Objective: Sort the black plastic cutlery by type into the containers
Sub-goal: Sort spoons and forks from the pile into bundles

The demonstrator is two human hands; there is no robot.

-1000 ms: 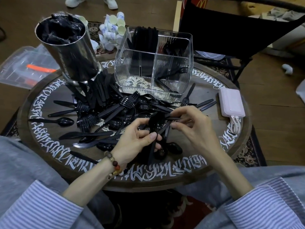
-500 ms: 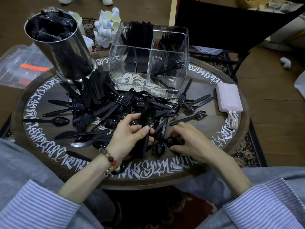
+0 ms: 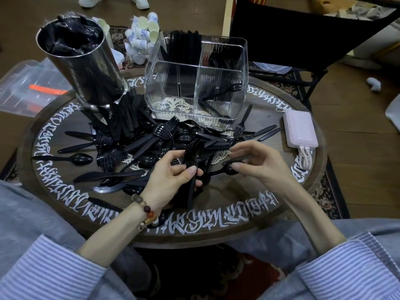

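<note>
left hand (image 3: 173, 176) grips a nested spoon stack (image 3: 193, 156) at frame centre; right hand (image 3: 257, 163) pinches one spoon (image 3: 229, 168). seat its bowl squarely into the stack, then load the clear container (image 3: 243, 68), upper centre.

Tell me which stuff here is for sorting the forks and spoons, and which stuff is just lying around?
For the job:
- left hand gripping a stack of spoons
- right hand pinching one spoon
- cutlery pile on the table
- clear divided box
- metal cup

Just lying about:
- pink power bank
- paper cups on the floor
- plastic bag
- black chair
</note>
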